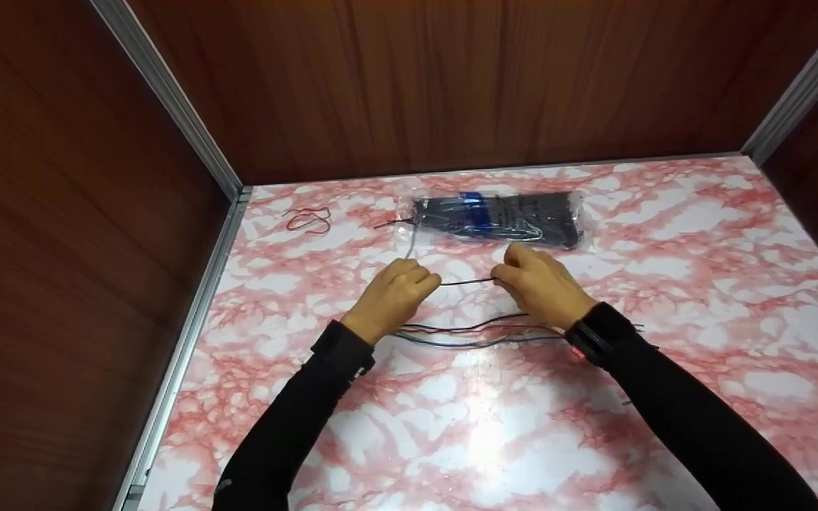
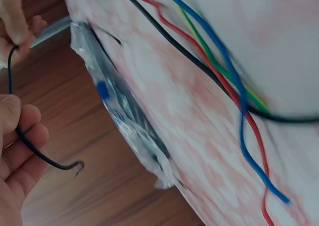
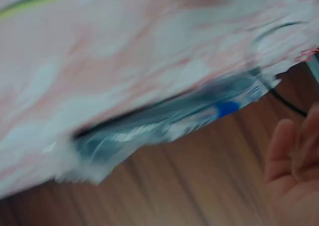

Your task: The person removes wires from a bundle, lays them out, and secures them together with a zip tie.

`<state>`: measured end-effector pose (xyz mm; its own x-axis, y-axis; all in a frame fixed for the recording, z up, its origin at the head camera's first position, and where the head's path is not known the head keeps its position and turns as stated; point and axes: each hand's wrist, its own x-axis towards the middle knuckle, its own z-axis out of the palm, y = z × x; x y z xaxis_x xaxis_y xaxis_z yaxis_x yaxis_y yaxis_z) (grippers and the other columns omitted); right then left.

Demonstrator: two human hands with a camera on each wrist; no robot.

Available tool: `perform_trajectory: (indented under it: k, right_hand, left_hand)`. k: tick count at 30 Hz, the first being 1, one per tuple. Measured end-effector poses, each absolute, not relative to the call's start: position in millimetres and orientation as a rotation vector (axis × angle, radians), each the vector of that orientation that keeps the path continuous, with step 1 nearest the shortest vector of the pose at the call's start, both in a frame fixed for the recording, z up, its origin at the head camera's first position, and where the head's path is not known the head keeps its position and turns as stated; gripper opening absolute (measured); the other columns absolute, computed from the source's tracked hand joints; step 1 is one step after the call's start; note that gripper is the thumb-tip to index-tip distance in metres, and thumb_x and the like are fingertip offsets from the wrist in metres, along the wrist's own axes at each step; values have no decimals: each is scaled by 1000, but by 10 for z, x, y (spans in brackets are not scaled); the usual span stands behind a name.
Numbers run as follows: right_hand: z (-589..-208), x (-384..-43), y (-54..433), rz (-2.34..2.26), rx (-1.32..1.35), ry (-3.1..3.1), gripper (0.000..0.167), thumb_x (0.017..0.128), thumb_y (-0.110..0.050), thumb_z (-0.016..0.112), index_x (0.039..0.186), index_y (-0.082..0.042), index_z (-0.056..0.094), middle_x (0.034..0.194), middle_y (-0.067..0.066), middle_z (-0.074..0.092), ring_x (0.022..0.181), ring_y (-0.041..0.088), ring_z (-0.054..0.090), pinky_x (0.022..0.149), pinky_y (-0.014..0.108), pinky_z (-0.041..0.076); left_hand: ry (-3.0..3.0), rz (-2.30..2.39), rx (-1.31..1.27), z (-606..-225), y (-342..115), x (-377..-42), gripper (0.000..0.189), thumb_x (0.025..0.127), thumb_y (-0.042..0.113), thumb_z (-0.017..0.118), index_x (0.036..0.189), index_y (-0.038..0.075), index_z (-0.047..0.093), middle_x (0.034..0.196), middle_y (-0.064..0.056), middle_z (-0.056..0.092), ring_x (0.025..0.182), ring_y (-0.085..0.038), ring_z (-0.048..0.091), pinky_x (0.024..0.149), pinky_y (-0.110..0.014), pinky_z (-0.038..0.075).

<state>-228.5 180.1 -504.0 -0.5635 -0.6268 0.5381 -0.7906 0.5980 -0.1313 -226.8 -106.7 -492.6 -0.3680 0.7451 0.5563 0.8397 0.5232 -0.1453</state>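
A thin dark wire (image 1: 467,282) is stretched between my two hands above the table. My left hand (image 1: 391,297) pinches it between thumb and fingers. In the left wrist view the wire (image 2: 37,152) runs across the left fingers, and its short hooked end sticks out past them. My right hand (image 1: 544,287) pinches the same wire a short way along. Under the hands, a loose bundle of wires (image 1: 480,345) in black, red, blue and yellow-green lies across the table. The right wrist view is blurred.
A clear plastic bag (image 1: 508,218) of black strips with a blue band lies near the back wall. A thin grey strand (image 1: 411,241) stands between it and the left hand. A red wire (image 1: 307,220) lies curled at back left. Wood panels (image 1: 395,85) enclose the table.
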Motion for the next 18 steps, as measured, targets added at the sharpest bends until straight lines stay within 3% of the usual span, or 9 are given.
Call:
perform_trajectory:
  k: [4, 8, 13, 18]
  right_hand:
    - [-5018, -2251, 2012, 433, 1108, -2347, 11, 92, -3, 59, 92, -12, 66, 93, 6, 57, 63, 21, 56, 50, 38, 47]
    - [-5018, -2166, 2196, 449, 1118, -2347, 21, 85, 7, 56, 93, -9, 67, 83, 3, 60, 66, 18, 62, 52, 37, 51]
    - [-5059, -2046, 2449, 380, 1066, -2365, 23, 78, 11, 54, 85, -9, 63, 72, 0, 53, 59, 16, 56, 46, 35, 46]
    - [-5112, -1867, 2706, 321, 1062, -2385, 21, 81, 10, 62, 88, -10, 65, 69, 0, 47, 58, 13, 48, 46, 31, 42]
  left_hand:
    - [-2225, -124, -1252, -4923, -1172, -2273, 16, 82, -7, 60, 84, 9, 62, 75, -4, 62, 68, -22, 53, 63, -34, 42]
    - [-2276, -103, -1233, -4926, -1244, -2257, 17, 79, -8, 61, 84, 8, 64, 75, -4, 63, 69, -23, 55, 63, -34, 43]
    - [-2366, -89, -1191, -4988, -1384, -2227, 14, 82, -7, 62, 85, 7, 66, 76, -6, 64, 71, -23, 58, 69, -35, 47]
    - [-2403, -61, -1190, -5051, -1561, -2141, 12, 84, -4, 64, 87, 8, 68, 78, -6, 65, 72, -24, 58, 67, -35, 47]
